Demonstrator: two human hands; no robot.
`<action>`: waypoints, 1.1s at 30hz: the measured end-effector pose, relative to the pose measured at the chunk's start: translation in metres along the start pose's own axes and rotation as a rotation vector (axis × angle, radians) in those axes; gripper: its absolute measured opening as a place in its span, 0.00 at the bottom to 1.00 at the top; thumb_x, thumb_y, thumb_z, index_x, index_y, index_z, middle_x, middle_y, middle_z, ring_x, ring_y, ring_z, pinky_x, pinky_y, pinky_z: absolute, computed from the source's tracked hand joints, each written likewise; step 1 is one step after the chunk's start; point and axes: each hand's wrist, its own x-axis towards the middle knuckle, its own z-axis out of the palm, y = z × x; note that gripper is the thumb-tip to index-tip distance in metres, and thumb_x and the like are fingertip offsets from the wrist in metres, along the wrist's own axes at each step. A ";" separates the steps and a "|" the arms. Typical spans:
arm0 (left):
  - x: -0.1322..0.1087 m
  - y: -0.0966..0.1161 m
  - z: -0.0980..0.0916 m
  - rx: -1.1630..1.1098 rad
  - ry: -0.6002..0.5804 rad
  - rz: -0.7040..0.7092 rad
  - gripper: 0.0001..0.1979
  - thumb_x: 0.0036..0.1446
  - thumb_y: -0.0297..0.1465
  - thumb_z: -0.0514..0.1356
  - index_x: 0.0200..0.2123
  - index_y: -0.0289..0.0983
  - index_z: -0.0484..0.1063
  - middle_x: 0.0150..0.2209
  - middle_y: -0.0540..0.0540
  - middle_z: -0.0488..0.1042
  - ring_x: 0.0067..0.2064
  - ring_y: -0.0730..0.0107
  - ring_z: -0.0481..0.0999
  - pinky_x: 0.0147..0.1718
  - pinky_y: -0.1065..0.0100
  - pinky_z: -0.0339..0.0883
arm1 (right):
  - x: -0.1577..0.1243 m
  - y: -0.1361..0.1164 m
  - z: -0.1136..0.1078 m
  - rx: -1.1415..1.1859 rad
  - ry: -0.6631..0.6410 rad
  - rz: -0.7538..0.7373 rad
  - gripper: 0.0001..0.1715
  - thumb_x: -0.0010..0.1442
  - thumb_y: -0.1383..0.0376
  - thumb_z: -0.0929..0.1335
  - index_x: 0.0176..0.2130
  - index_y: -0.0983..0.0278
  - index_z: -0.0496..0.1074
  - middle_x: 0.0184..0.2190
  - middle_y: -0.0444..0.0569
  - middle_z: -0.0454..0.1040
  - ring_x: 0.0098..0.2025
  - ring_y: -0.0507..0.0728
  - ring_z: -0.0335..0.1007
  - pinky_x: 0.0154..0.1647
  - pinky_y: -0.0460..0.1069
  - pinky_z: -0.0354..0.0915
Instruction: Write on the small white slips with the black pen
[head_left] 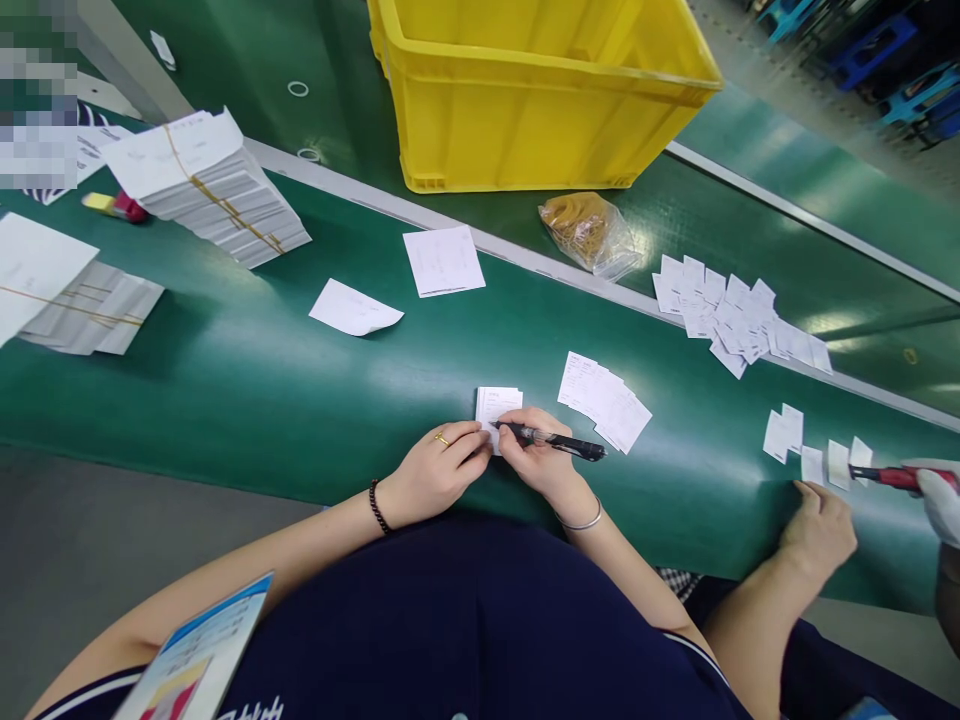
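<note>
A small stack of printed white slips (500, 399) lies on the green tabletop in front of my body. My left hand (439, 468) presses its closed fingers on the left edge of the stack, holding it in place. In my right hand (541, 462) is a black pen (574, 443), its tip on the top slip. To the right of that hand lies a fanned group of printed slips (604, 398). Farther up the table rest a square white sheet (444, 262) and a curled white paper (354, 308).
Rubber-banded paper stacks (225, 195) stand at the left. A yellow crate (532, 120) sits beyond the metal strip, near a bag of rubber bands (585, 230). More slips (731, 305) lie to the right, where a co-worker's hand (817, 530) and red-handled tool (896, 478) reach in.
</note>
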 end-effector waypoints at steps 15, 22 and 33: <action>-0.001 0.000 0.000 0.001 0.000 -0.004 0.10 0.62 0.20 0.54 0.43 0.32 0.73 0.43 0.40 0.76 0.49 0.61 0.75 0.48 0.60 0.76 | 0.001 -0.002 0.000 -0.043 0.003 -0.006 0.07 0.58 0.67 0.65 0.31 0.60 0.73 0.25 0.44 0.78 0.26 0.53 0.74 0.31 0.49 0.72; -0.001 0.001 0.000 -0.009 0.001 0.001 0.09 0.61 0.19 0.56 0.43 0.31 0.73 0.42 0.39 0.76 0.49 0.60 0.75 0.47 0.59 0.76 | -0.001 -0.002 0.002 -0.001 0.035 -0.005 0.06 0.58 0.68 0.66 0.32 0.61 0.73 0.26 0.45 0.79 0.27 0.53 0.75 0.32 0.49 0.73; 0.003 0.001 -0.003 0.027 0.005 0.012 0.08 0.61 0.19 0.56 0.40 0.32 0.72 0.41 0.41 0.77 0.48 0.62 0.75 0.45 0.61 0.77 | 0.000 0.021 -0.012 -0.086 0.105 0.150 0.12 0.68 0.64 0.62 0.48 0.59 0.72 0.40 0.49 0.80 0.40 0.55 0.76 0.42 0.52 0.72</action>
